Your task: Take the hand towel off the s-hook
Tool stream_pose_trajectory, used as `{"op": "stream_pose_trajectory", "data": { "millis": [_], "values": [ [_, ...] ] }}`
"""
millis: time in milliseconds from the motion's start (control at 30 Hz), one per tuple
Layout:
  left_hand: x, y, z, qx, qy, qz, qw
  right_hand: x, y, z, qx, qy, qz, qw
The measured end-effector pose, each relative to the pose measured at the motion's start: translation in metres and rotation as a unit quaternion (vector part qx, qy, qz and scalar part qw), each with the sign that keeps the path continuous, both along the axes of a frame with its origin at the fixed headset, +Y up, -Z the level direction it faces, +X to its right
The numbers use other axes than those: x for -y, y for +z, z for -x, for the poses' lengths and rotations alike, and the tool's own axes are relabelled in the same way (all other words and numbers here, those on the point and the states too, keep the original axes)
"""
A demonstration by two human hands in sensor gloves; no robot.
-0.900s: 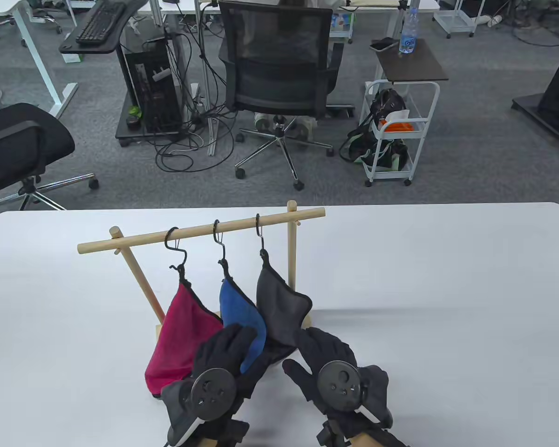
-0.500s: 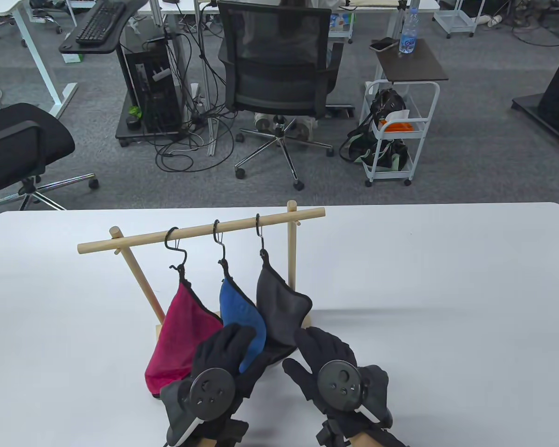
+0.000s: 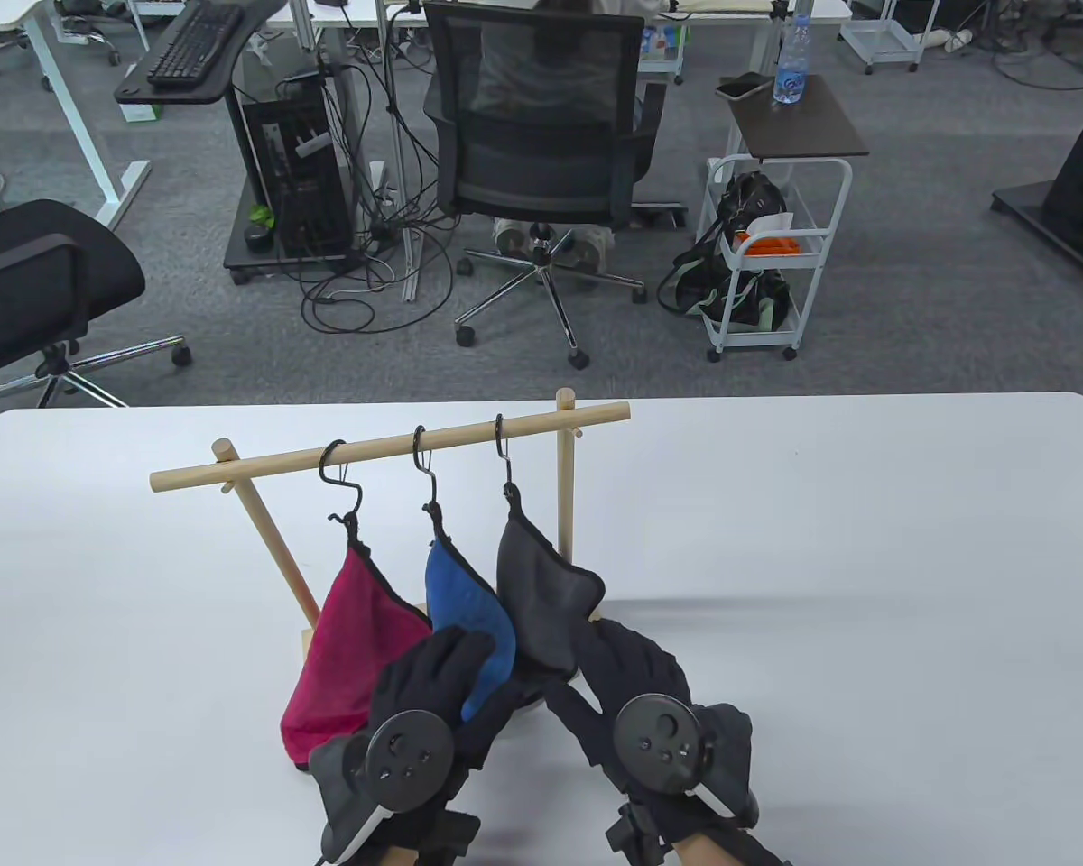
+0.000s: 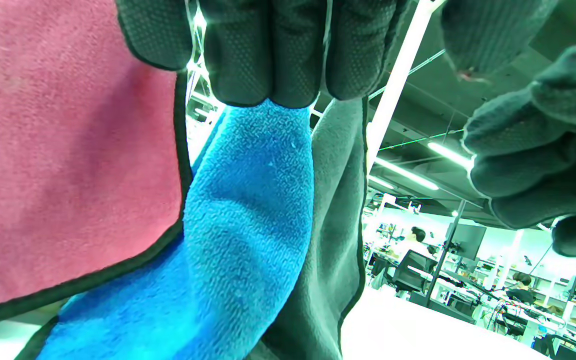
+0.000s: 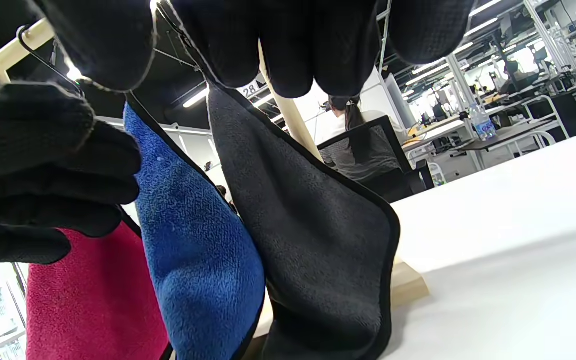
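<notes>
Three hand towels hang from black S-hooks on a wooden rail [image 3: 388, 446]: red [image 3: 352, 649], blue [image 3: 465, 604] and grey [image 3: 541, 586]. The grey towel's hook [image 3: 503, 451] is the rightmost. My left hand [image 3: 456, 654] rests with its fingers spread on the lower part of the blue towel; its fingers [image 4: 263, 50] lie over the blue cloth [image 4: 248, 210]. My right hand [image 3: 609, 645] reaches up to the grey towel's lower right edge with its fingers extended. In the right wrist view its fingers [image 5: 288, 40] hang just in front of the grey towel [image 5: 308, 215].
The rack stands on a white table [image 3: 866, 559] on two wooden posts [image 3: 565, 487]. The towels' lower ends touch the table near the rack's base [image 5: 408, 282]. Office chairs, desks and a white cart stand beyond the table's far edge.
My right hand has moved forward and a little left, so its fingers now meet the grey towel's lower edge. My left hand and the towels have not moved.
</notes>
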State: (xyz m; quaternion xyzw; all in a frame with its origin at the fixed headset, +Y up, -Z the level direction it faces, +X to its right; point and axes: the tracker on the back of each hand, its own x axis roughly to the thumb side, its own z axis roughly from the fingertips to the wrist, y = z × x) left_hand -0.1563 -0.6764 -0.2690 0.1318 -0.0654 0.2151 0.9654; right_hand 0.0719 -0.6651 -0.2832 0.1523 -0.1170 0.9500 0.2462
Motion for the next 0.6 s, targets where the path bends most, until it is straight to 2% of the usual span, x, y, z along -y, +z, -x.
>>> {"op": "stream_pose_trajectory", "data": {
  "millis": [267, 600],
  "values": [
    [0.000, -0.001, 0.000, 0.003, 0.002, 0.005, 1.000, -0.020, -0.007, 0.007, 0.002, -0.006, -0.018, 1.000],
    [0.000, -0.002, 0.002, -0.002, 0.005, 0.007, 1.000, -0.043, -0.033, 0.018, -0.001, -0.041, -0.016, 0.999]
  ]
}}
